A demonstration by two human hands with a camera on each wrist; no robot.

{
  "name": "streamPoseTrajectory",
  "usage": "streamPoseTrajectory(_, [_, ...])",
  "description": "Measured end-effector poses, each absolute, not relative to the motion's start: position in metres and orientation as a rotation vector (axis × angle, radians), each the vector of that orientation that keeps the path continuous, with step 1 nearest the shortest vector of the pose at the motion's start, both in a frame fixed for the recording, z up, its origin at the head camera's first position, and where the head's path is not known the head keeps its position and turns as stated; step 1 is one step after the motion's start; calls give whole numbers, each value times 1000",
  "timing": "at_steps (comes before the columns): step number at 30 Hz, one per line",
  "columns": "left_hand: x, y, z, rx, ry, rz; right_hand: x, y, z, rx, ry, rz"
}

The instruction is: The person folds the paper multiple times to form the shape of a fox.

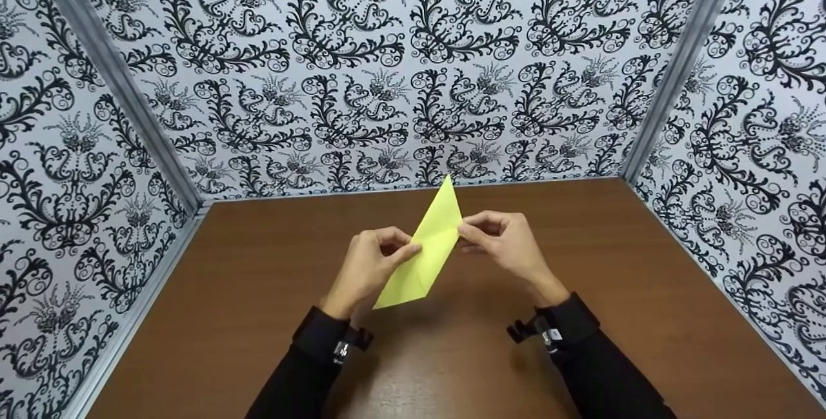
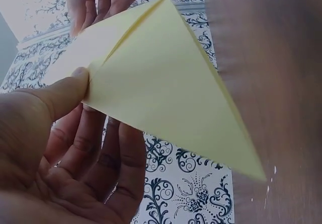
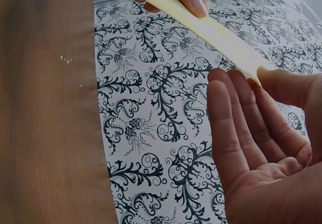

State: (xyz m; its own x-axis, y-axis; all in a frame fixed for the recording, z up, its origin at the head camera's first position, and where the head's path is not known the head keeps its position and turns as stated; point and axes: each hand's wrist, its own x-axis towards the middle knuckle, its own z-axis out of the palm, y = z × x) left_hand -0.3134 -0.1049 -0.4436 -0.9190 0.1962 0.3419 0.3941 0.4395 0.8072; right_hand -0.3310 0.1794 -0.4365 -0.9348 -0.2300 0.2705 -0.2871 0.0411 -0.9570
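Note:
A folded sheet of yellow paper (image 1: 433, 248) is held up over the table, slanted, with one pointed end up and away and the other low toward the left. My left hand (image 1: 374, 261) pinches its left edge between thumb and fingers. On the opposite side, my right hand (image 1: 506, 243) pinches the right corner with thumb and index finger. The left wrist view shows the paper (image 2: 156, 88) broadside, with a fold line running to its upper corner and the left thumb pressed on it. From the right wrist, the paper (image 3: 216, 32) appears nearly edge-on.
The brown wooden table (image 1: 258, 290) lies beneath both hands. Behind it stands a wall (image 1: 361, 70) with black floral patterns on white, and similar panels rise at both sides. Grey metal posts (image 1: 677, 64) mark the back corners. Each wrist wears a black strap with a small camera (image 1: 548, 335).

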Motion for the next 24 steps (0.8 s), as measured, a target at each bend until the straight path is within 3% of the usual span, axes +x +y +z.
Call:
streamPoseTrajectory(13, [-318,-107,-456,-697,-2663,-1244,-337,185,-441,533,-2339,1759])
streamPoseTrajectory(24, [-326,-110,-480,-768,-2775,-1220,-339,191,-456,679,-2741,1248])
